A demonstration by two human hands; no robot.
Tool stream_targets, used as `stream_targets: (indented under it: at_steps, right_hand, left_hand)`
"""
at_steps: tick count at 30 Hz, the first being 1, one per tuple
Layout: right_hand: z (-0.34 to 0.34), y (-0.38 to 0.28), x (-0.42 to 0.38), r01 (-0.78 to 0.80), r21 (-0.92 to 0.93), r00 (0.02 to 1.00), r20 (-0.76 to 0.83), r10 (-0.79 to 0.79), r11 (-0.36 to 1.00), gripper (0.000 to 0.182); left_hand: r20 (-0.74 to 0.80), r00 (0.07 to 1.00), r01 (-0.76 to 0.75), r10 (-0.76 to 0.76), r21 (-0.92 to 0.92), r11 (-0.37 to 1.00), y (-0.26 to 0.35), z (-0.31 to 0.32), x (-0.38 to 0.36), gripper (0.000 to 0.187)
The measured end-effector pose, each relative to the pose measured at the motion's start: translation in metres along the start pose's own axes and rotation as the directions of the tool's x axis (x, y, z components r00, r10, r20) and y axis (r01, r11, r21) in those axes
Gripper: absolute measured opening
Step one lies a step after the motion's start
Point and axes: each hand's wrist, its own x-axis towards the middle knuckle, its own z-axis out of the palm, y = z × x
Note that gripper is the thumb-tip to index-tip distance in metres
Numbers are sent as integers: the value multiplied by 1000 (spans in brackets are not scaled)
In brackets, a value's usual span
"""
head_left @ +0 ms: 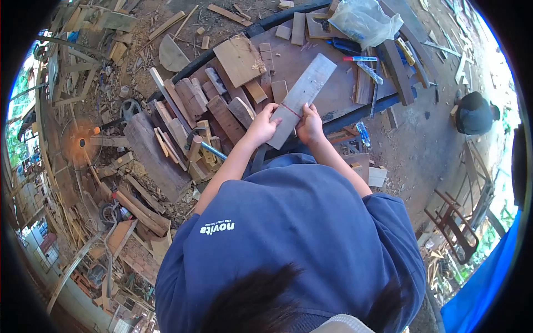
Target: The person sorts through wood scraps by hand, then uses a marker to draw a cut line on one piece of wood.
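Observation:
A long, flat grey wooden board (312, 77) slants up and to the right in front of my body, with a dark red line across it near my hands. My left hand (265, 125) grips its left edge near the lower end, the thumb lying on the upper face. On the opposite edge, my right hand (310, 124) is closed round the board, its thumb on top by the red line. The fingers under the board are hidden. Beneath it lies a brown worktable (333, 69). A hammer (211, 149) with a blue shaft rests left of my left forearm.
Stacked wood offcuts (191, 97) and a square wooden block (240, 60) lie to the left. At the table's far right are a plastic bag (366, 22), a red-and-blue marker (360, 59) and dark beams (395, 72). Another person (476, 114) is low down at far right. A fan (81, 142) stands left.

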Motion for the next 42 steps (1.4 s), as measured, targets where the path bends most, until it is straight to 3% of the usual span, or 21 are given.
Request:
stream_targets:
  at_steps: [1, 3, 6, 11, 14, 15, 17, 19, 20, 21, 23, 25, 27, 29, 31, 33, 35, 37, 38, 40, 42]
  right_hand:
    - [-3, -2, 0, -60, 19, 997, 44, 59, 998, 21]
    - [-15, -1, 4, -78, -46, 997, 17, 79, 996, 21]
    - [-25, -6, 3, -123, -129, 992, -25, 121, 984, 20]
    - [-34, -19, 5, -106, -114, 993, -71, 98, 988, 20]
    - [-39, -37, 2, 117, -207, 993, 29, -114, 971, 25]
    - [-42, -46, 6, 166, -375, 985, 16, -173, 912, 27]
    - [-44, -56, 19, 513, -633, 835, 213, -507, 579, 28]
    - [-33, -83, 20, 540, -687, 814, 277, -511, 486, 27]
    - [-13, -105, 10, 584, -807, 749, 494, -442, 89, 26]
    - [0, -120, 5, 574, -752, 699, 656, -283, -325, 26]
    - [13, -119, 21, 614, -711, 660, 701, -271, -344, 23]
    - [16, -109, 45, 626, -611, 667, 741, -74, -485, 18]
    - [16, -92, 65, 562, -674, 760, 649, -22, -480, 17]
    - [-9, -59, 96, 496, -759, 782, 602, -163, -422, 24]
    - [-23, -43, 98, 531, -771, 677, 636, -370, -352, 31]
    - [-32, -47, 96, 516, -806, 708, 592, -384, -292, 38]
    - [-43, -64, 85, 529, -824, 604, 535, -591, -205, 39]
    - [-67, -102, 80, 356, -901, 537, 414, -735, -248, 34]
    - [-77, -124, 74, 289, -950, 518, 260, -815, -120, 30]
    - [-128, -155, 82, 78, -996, 416, 63, -907, -33, 31]
    - [-169, -183, 89, 9, -1000, 375, 10, -927, -7, 32]
  left_hand:
    - [-83, 987, -136, 140, 56, 989, 1, -2, -1, 32]
    - [-117, 975, -166, 187, 167, 972, 3, -10, 0, 34]
    - [-113, 994, 48, 10, 503, 863, 44, -14, -1, 32]
    - [-81, 997, 27, 20, 541, 841, 46, 4, 22, 33]
    - [-59, 989, -96, 134, 429, 898, 30, 25, 23, 30]
    - [-58, 978, -167, 200, 355, 920, 24, 32, 17, 28]
    - [96, 994, -100, 48, 660, 744, 55, 36, -10, 28]
    - [97, 946, -285, 308, 699, 656, 48, 45, -25, 28]
    - [101, 909, -358, 404, 687, 632, 50, 48, -32, 24]
    - [105, 863, -428, 495, 674, 602, 56, 50, -35, 20]
    - [83, 801, -475, 593, 690, 546, 75, 53, -30, 15]
    - [63, 726, -520, 685, 701, 488, 84, 54, -17, 11]
    - [-195, 760, -325, 620, 712, 623, 72, 57, 19, 18]
    - [-211, 811, -247, 546, 721, 647, 40, 56, 56, 25]
    - [-222, 747, -196, 626, 826, 528, 8, 57, 85, 28]
    - [-166, 762, -184, 626, 872, 454, -1, 59, 98, 29]
    - [-23, 828, -224, 560, 902, 369, 1, 61, 104, 29]
    - [-3, 836, -211, 549, 921, 326, -1, 64, 114, 25]
    - [-19, 869, -153, 495, 941, 303, -6, 65, 120, 23]
    - [-37, 885, -87, 464, 966, 244, -9, 66, 129, 21]
    - [-16, 894, -95, 447, 970, 225, -10, 65, 134, 21]
